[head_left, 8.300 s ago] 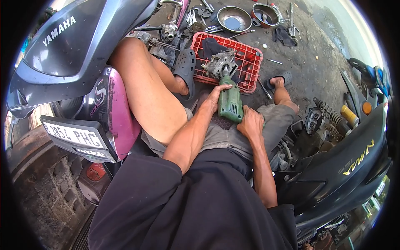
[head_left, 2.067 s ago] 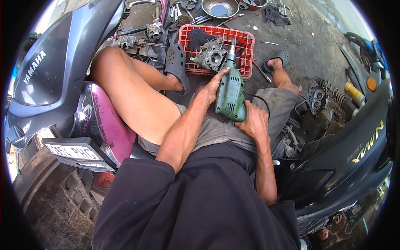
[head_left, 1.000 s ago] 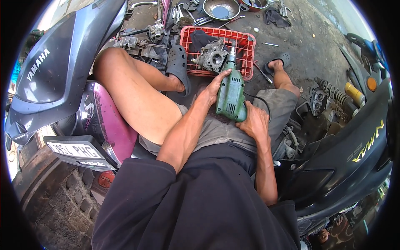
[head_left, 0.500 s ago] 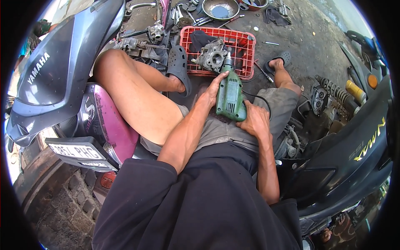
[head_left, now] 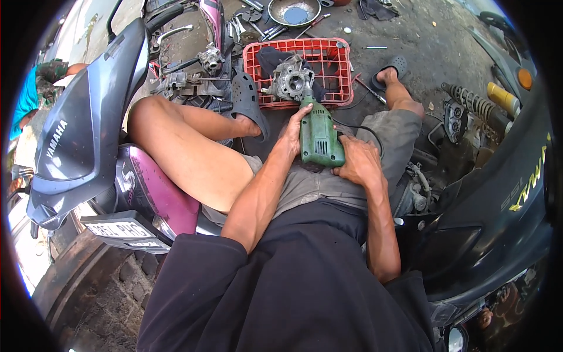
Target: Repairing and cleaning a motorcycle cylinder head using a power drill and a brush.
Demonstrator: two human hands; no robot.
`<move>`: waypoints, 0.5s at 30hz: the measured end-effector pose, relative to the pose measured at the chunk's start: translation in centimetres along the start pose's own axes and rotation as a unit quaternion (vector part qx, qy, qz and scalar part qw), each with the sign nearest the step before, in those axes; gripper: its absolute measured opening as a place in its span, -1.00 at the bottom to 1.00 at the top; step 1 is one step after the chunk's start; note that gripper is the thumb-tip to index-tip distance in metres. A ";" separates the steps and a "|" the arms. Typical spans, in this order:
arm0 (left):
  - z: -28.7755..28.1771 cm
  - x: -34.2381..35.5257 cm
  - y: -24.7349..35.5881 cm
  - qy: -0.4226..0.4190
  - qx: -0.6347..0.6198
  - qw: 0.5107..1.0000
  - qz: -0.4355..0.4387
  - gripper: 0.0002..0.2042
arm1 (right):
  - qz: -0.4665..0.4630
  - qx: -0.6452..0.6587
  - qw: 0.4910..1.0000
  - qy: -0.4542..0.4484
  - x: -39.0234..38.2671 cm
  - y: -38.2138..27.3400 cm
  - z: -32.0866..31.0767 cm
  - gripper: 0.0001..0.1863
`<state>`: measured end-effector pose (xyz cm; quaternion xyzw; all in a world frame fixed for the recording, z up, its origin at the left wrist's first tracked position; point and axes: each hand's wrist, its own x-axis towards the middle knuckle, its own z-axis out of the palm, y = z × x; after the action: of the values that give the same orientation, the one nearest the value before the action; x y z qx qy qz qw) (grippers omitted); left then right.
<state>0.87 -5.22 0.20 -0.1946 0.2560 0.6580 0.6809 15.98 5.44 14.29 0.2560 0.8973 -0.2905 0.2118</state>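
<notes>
Both hands grip a green corded drill (head_left: 320,141): my left hand (head_left: 295,130) near its front, my right hand (head_left: 359,159) at its rear handle, fingers wrapped round it. The drill points away from me, its silver tip (head_left: 307,91) against or just beside a cast metal engine part (head_left: 290,76); contact is unclear. That part lies on dark cloth (head_left: 271,57) over a red plastic crate (head_left: 334,44), between my feet in dark clogs (head_left: 246,97). The fingertips under the drill are hidden.
Scooters flank me, bluish-grey and pink (head_left: 155,182) left, black (head_left: 469,246) right, with a shock absorber (head_left: 475,105). Loose metal parts (head_left: 208,61), tools (head_left: 275,32) and a metal bowl (head_left: 293,17) lie beyond. A person in a blue shirt (head_left: 26,102) is at the far left.
The drill's tip has shifted left toward the engine part, where it was to its right. My view has moved slightly, and the person at the far left now shows more.
</notes>
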 end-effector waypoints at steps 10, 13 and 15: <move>0.7 -0.4 0.3 0.041 -0.008 0.999 -0.002 -0.43 | 0.006 -0.029 0.995 0.091 -0.4 -0.8 0.9 -0.36; 0.5 -0.2 0.5 0.059 -0.015 0.998 -0.004 -0.45 | 0.024 -0.028 0.995 0.088 -0.3 -1.0 1.0 -0.35; 0.4 0.0 0.6 0.070 -0.020 0.997 -0.004 -0.46 | 0.028 -0.030 0.995 0.095 -0.2 -0.9 1.5 -0.37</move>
<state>0.34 -4.99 0.57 -0.2549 0.2894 0.6452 0.6595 15.98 3.80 13.67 0.3008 0.9143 -0.2318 0.1410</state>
